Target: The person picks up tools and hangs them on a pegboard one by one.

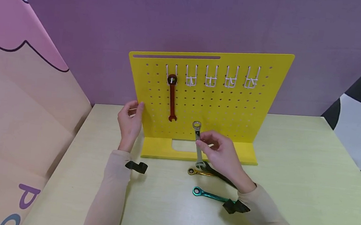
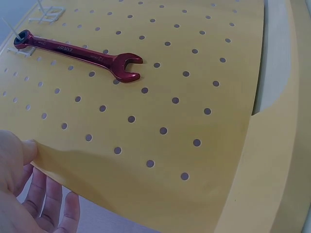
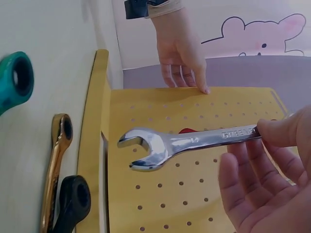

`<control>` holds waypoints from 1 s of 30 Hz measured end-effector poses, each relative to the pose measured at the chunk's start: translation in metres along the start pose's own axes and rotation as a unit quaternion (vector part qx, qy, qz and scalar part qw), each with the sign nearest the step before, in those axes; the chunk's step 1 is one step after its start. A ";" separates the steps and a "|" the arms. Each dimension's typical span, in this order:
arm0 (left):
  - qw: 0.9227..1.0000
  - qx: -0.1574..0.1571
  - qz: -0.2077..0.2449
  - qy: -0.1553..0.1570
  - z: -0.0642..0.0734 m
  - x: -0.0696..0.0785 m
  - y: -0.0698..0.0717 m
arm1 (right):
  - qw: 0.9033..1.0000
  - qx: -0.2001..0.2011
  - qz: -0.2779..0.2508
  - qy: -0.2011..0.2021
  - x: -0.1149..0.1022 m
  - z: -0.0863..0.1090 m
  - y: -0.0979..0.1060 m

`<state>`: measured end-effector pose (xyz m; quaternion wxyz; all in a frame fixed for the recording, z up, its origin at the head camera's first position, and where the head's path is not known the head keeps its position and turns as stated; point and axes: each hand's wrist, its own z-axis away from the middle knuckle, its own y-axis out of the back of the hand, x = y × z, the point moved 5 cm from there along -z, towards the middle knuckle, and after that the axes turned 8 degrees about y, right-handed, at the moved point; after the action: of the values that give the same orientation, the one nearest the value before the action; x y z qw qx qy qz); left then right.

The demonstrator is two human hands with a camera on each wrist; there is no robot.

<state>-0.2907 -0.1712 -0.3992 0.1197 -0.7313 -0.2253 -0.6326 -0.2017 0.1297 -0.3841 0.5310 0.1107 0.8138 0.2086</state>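
My left hand holds the left edge of a yellow pegboard, thumb on the front face and fingers behind it. My right hand pinches a silver combination wrench between thumb and fingers in front of the board's lower part. Its ring end points up and its open jaw down in the head view. A red wrench hangs by its ring end from the leftmost white hook, open end down. The left wrist view shows that red wrench lying against the perforated face.
Several more white wire hooks line the board's upper part. On the table below my right hand lie a gold wrench, a black wrench and a teal wrench, partly covered by my right arm. A purple wall stands behind.
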 end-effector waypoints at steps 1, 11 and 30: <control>1.000 -0.001 -0.001 0.001 0.000 0.000 0.000 | 1.000 0.000 0.000 0.004 -0.001 -0.001 -0.001; 1.000 -0.003 -0.001 -0.002 -0.001 -0.002 0.000 | 1.000 -0.002 -0.011 0.000 -0.008 -0.014 -0.005; 1.000 0.007 0.002 -0.018 -0.002 -0.002 0.000 | 0.998 0.034 -0.050 0.005 -0.026 -0.040 0.001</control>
<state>-0.2929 -0.1727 -0.4007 0.1226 -0.7420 -0.2302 -0.6175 -0.2281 0.1114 -0.3485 0.5326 0.0865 0.8276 0.1547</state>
